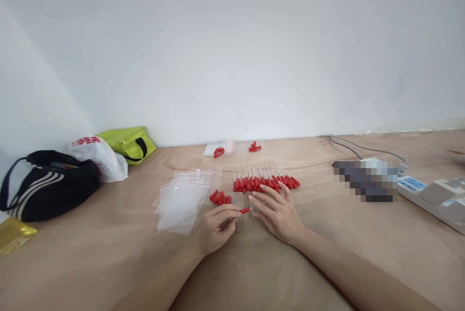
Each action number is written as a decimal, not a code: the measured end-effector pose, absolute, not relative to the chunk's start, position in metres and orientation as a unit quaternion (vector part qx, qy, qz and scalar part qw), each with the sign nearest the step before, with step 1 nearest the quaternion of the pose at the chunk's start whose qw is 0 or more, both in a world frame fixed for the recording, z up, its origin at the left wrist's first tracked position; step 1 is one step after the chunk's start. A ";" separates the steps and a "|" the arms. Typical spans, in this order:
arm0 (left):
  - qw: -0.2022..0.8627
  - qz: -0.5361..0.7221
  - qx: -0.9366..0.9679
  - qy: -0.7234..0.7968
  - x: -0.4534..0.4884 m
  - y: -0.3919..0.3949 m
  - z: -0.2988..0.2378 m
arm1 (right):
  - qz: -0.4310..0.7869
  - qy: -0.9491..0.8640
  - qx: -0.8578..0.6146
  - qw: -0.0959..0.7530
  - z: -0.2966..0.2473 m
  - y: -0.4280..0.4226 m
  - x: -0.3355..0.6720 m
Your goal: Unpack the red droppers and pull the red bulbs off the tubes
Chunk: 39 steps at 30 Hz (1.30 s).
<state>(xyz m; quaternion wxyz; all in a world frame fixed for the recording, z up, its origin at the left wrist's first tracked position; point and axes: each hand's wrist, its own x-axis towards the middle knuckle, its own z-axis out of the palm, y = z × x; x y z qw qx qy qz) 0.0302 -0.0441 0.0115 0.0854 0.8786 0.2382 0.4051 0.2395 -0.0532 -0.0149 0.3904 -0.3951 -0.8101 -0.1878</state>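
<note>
Between the thumb and fingers of my left hand (218,226) is a red rubber dropper bulb (245,210), lying sideways. My right hand (278,214) closes thumb and forefinger around a thin clear dropper tube (252,209) at the bulb's right end; its other fingers are spread. How far the tube sits in the bulb is too small to tell. Loose clear tubes (238,200) lie just beneath and behind my hands. Beside them are several loose red bulbs (219,198). Beyond my right hand runs a row of bulb-fitted droppers (259,183), tubes pointing to the wall.
Clear zip bags (183,202) are stacked left of my hands. Bagged red bulbs (218,151) and more red bulbs (255,147) lie near the wall. A black bag (54,187), white plastic bag (103,158) and green bag (127,141) stand left; a power strip (428,194) lies right.
</note>
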 end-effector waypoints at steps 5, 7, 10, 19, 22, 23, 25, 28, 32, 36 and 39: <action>0.066 0.381 0.886 0.256 0.030 -0.044 0.010 | -0.161 -0.809 -0.375 0.424 -0.022 -0.050 0.238; 0.021 0.361 0.892 0.270 0.031 -0.042 0.009 | -0.160 -0.811 -0.368 0.426 -0.021 -0.050 0.237; -0.047 0.332 0.904 0.264 0.035 -0.039 0.007 | -0.163 -0.814 -0.357 0.429 -0.018 -0.052 0.236; -0.080 0.351 0.905 0.228 0.038 -0.037 0.004 | -0.188 -0.826 -0.344 0.405 -0.016 -0.059 0.237; -0.077 0.347 0.906 0.231 0.039 -0.038 0.006 | -0.190 -0.827 -0.350 0.398 -0.016 -0.061 0.237; -0.074 0.341 0.908 0.234 0.039 -0.038 0.007 | -0.188 -0.826 -0.352 0.397 -0.016 -0.061 0.237; -0.068 0.324 0.913 0.238 0.039 -0.039 0.009 | -0.185 -0.827 -0.355 0.395 -0.015 -0.062 0.238; -0.063 0.310 0.918 0.238 0.038 -0.041 0.012 | -0.187 -0.827 -0.352 0.396 -0.013 -0.063 0.238; -0.052 0.306 0.922 0.234 0.040 -0.044 0.014 | -0.183 -0.827 -0.347 0.402 -0.012 -0.065 0.237; -0.039 0.314 0.920 0.231 0.038 -0.042 0.012 | -0.175 -0.826 -0.348 0.407 -0.012 -0.066 0.239; -0.041 0.337 0.909 0.243 0.025 -0.035 0.008 | -0.166 -0.816 -0.362 0.420 -0.012 -0.065 0.248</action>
